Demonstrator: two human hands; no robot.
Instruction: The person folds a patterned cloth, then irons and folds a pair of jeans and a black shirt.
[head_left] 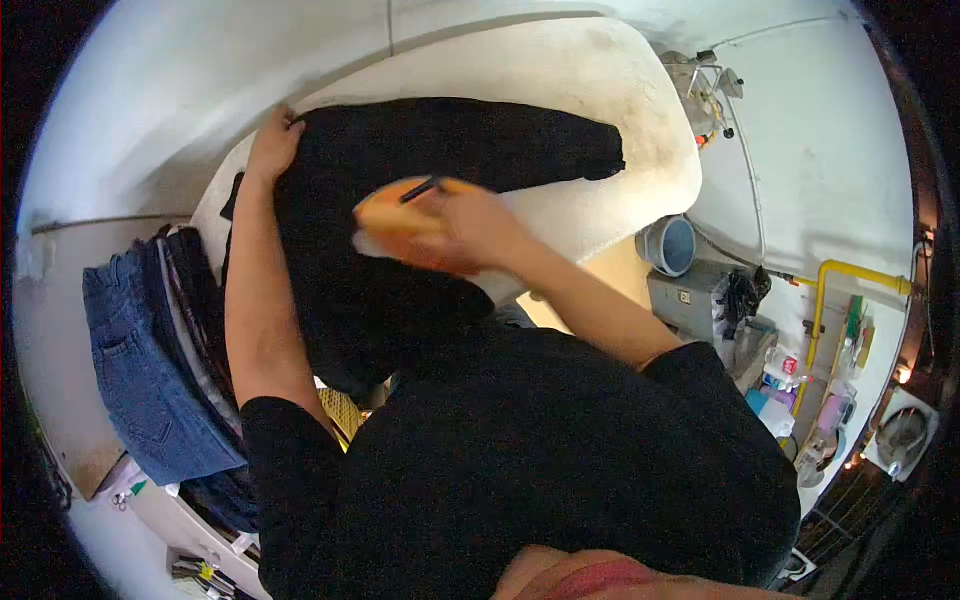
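Observation:
A long-sleeved black garment (430, 140) lies spread over a pale padded board (640, 100), one sleeve stretched out to the right. My left hand (275, 145) is at the garment's upper left corner, its fingers closed on the edge. Over the middle of the cloth, my right hand (465, 225) grips an orange-and-yellow object that looks like a clothes iron (385, 212), with a dark bar on top. Motion smears it, so its underside and exact contact with the fabric cannot be made out. The garment's lower part hangs toward my body.
Blue jeans (135, 360) and darker clothes hang at the left. A grey bucket (672, 246) stands on a grey box (685, 295) at the right. A yellow pipe (822, 310) runs along the wall beside several bottles. The wall borders the board's far side.

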